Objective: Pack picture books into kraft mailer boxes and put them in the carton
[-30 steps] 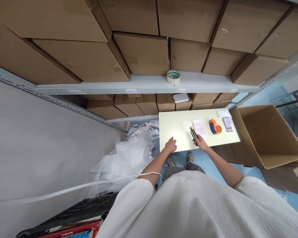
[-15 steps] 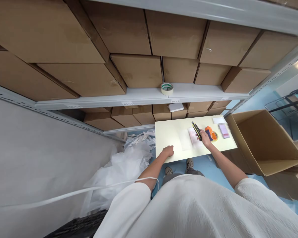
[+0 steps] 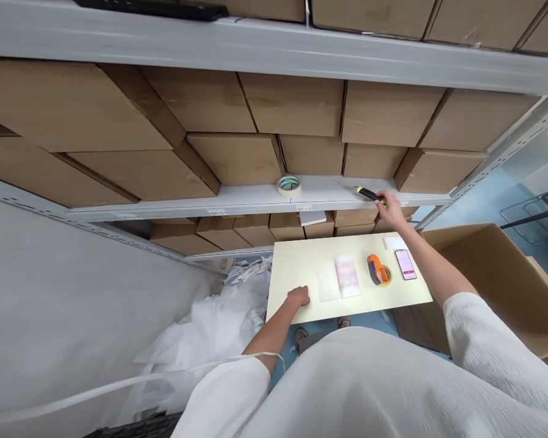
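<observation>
My right hand [image 3: 391, 210] grips a black and yellow utility knife [image 3: 369, 194] over the front edge of the middle shelf [image 3: 329, 187]. On the pale tabletop [image 3: 292, 261] below, my left hand [image 3: 298, 296] rests as a closed fist near the front left edge, with nothing showing in it. Beside that fist lie a thin whitish sheet [image 3: 329, 286] and a pinkish-white wrapped packet [image 3: 347, 277]. An orange and blue tape dispenser [image 3: 378, 270] with a roll in it lies farther right, next to a phone [image 3: 406, 264] with a lit screen.
A tape roll [image 3: 289, 186] sits on the middle shelf, before stacked cardboard boxes [image 3: 228, 158]. Right of the table stands a large open carton [image 3: 488, 261]. White plastic wrapping [image 3: 205, 328] heaps at the left. A white cord [image 3: 164, 376] crosses near my left arm.
My right hand has carried the utility knife up and away from the tabletop to the shelf edge, uncovering the packet. My left fist stays on the table. The view has tilted upward.
</observation>
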A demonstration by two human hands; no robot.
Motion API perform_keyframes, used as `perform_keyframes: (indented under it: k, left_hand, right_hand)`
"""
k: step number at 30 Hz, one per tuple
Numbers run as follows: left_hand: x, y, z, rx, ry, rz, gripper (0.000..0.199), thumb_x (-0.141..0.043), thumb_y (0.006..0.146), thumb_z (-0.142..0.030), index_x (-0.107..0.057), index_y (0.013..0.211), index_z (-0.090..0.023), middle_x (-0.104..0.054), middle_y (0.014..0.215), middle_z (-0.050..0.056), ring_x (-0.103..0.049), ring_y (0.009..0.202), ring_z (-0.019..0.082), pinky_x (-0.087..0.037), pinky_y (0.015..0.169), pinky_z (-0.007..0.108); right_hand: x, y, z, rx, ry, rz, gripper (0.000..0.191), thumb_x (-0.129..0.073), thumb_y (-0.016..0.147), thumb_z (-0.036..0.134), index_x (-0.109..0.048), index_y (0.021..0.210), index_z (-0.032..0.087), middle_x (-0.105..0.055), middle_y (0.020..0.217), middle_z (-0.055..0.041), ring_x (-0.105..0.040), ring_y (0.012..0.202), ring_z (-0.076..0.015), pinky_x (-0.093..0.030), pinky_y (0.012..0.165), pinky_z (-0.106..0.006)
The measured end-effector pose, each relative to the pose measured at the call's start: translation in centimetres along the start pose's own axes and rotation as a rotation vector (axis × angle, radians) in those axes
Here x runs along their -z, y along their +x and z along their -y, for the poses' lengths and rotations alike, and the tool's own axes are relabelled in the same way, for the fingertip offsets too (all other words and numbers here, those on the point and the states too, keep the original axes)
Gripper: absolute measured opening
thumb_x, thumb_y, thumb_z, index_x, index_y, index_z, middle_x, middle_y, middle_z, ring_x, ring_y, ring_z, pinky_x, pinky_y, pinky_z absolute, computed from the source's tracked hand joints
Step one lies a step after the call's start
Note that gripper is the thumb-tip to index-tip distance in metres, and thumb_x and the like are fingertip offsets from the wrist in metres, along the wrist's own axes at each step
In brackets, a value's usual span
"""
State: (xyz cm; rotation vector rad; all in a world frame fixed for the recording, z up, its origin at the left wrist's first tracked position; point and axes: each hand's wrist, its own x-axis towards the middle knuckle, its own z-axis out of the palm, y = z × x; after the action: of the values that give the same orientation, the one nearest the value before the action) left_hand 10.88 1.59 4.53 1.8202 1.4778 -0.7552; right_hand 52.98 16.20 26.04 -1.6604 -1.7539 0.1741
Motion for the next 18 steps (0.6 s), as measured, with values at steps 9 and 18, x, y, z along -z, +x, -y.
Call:
perform_keyframes:
  k: [9,18]
  left_hand:
    - [-0.4,-0.5,-1.1,0.105,-0.044,-0.027,0.061,-0.068,0.083,-0.027,-0.056,0.143,-0.023,-0.069,0.144,0.021,-0.067,0.135,0.036,-0.055,0.102,0.044]
    - [-1.2,-0.9,-1.8,0.176,-0.060,-0.061,0.059,-0.063,0.089,-0.028,-0.053,0.146,-0.019,-0.064,0.145,0.025,-0.069,0.130,0.036,-0.054,0.103,0.044]
  right_hand:
    - [-0.6,6.1,-4.2,0.087,-0.086,0.122,0.032,-0.057,0.092,0.031,-0.068,0.122,0.024,-0.073,0.114,-0.0126,-0.058,0.114,-0.0349,-0.042,0.107,-0.055]
    - [0.0,5.5,-3.5,0.143,-0.013,0.082,0.030,-0.058,0.092,0.031,-0.072,0.117,0.024,-0.064,0.147,-0.0148,-0.053,0.137,-0.0377,-0.038,0.116,-0.061]
